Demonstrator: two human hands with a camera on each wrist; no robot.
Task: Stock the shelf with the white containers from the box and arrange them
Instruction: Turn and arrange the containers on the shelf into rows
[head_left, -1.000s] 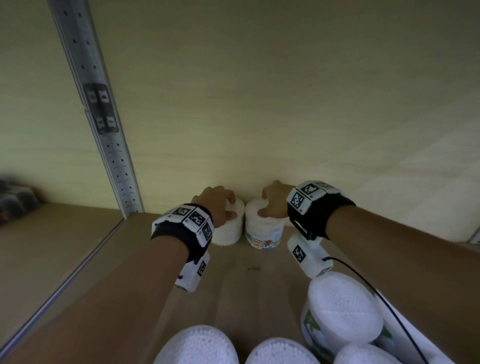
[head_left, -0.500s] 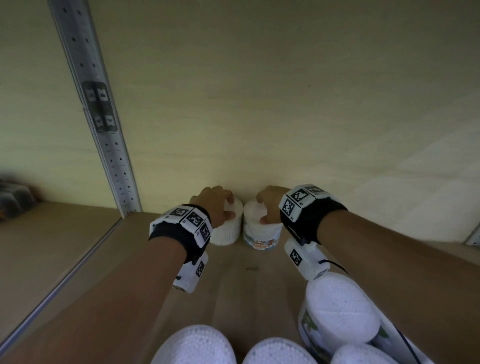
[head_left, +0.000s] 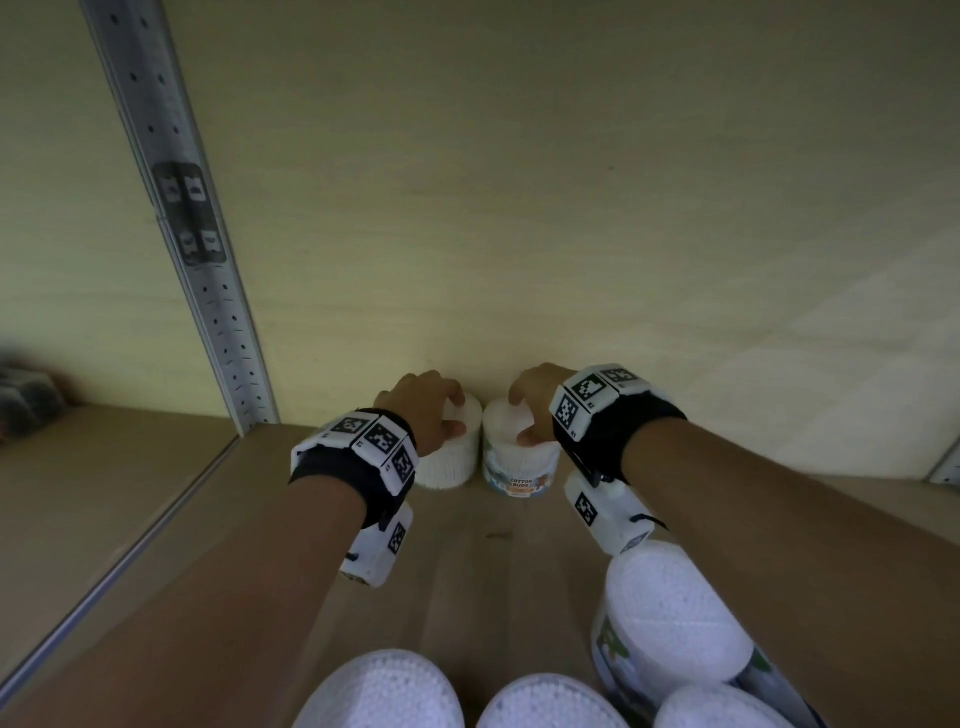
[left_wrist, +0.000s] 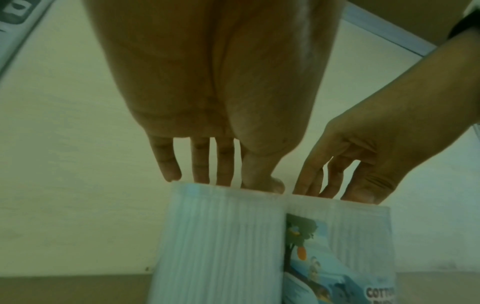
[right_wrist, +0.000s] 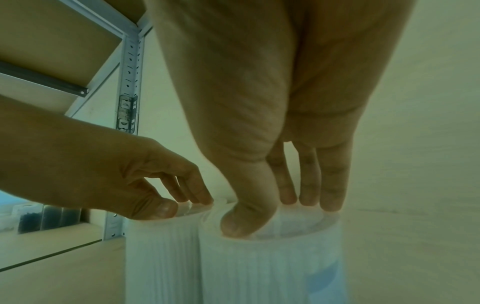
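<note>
Head view: left hand and right hand each grip a container's top, seating both against the back wall.

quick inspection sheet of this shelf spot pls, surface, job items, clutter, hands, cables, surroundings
surface: wooden shelf board, a small dark mark on it.
job's things: left container and right container stand upright side by side against the back wall; only the right one's label faces out, reading cotton buds. More white containers lie nearer the camera.
clutter: dark blurred items on the neighbouring shelf.
grippers: left hand grips the left container's top from above; right hand grips the right one's.
cables: short black cable at the right wrist unit.
surroundings: perforated metal upright to the left.
</note>
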